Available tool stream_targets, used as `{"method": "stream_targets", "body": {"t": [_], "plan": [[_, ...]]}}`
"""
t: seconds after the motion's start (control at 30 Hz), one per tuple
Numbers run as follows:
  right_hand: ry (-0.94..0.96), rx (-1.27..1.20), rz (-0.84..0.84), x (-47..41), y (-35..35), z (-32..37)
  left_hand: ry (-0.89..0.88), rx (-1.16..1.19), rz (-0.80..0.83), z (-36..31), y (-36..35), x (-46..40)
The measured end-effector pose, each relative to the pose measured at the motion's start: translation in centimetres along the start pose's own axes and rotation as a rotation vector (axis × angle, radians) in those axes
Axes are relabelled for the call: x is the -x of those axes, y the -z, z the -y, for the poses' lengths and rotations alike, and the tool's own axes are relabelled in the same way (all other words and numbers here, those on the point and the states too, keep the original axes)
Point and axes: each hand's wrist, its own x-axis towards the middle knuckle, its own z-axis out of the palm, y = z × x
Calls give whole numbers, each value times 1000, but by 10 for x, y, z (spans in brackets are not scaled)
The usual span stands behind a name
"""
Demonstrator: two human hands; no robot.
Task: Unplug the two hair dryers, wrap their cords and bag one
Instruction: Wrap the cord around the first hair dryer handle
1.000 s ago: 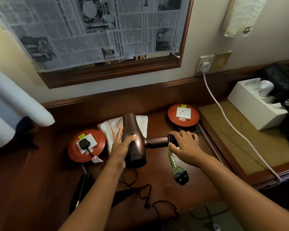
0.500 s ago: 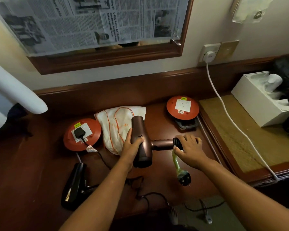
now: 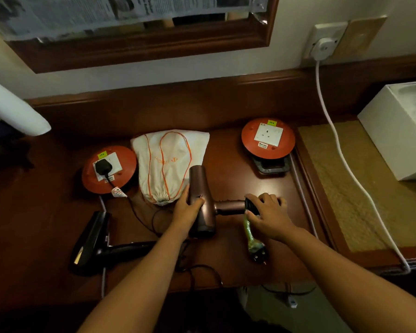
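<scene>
A bronze hair dryer (image 3: 200,200) lies on the dark wooden desk (image 3: 226,121), barrel pointing away from me. My left hand (image 3: 186,209) grips its barrel. My right hand (image 3: 267,213) holds the end of its handle, where the black cord is wrapped. The cord's green-sleeved end and black plug (image 3: 258,252) hang just below that hand. A black hair dryer (image 3: 94,243) lies at the left; its cord runs to a plug (image 3: 103,167) seated in the left red socket reel (image 3: 108,169). A white drawstring bag (image 3: 168,162) with orange cord lies behind the bronze dryer.
A second red socket reel (image 3: 268,138) with nothing plugged in stands at the back right. A white cable (image 3: 341,155) runs from a wall socket (image 3: 324,42) across a woven mat (image 3: 360,186). A white box (image 3: 399,131) sits at the far right. Loose black cord (image 3: 202,270) trails over the desk's front edge.
Both hands have brought the bronze dryer nearer the desk's front, clear of the white bag. The view has tilted down, bringing the black dryer fully into sight.
</scene>
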Motion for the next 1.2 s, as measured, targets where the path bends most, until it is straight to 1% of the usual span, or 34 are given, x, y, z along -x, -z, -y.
{"method": "stream_targets", "body": {"t": [0.3, 0.5, 0.83, 1.1, 1.2], "plan": [[-23, -24, 38, -12, -15, -23, -3, -15, 8, 10, -19, -15], [-51, -64, 76, -22, -26, -28, 8, -22, 22, 18, -25, -28], [-95, -107, 87, -31, -40, -34, 5, -41, 22, 26, -30, -46], [-102, -148, 87, -36, -44, -39, -109, -179, -11, 28, -30, -53], [-108, -162, 99, -34, -49, -41, -111, -265, -36, 36, -30, -55]]}}
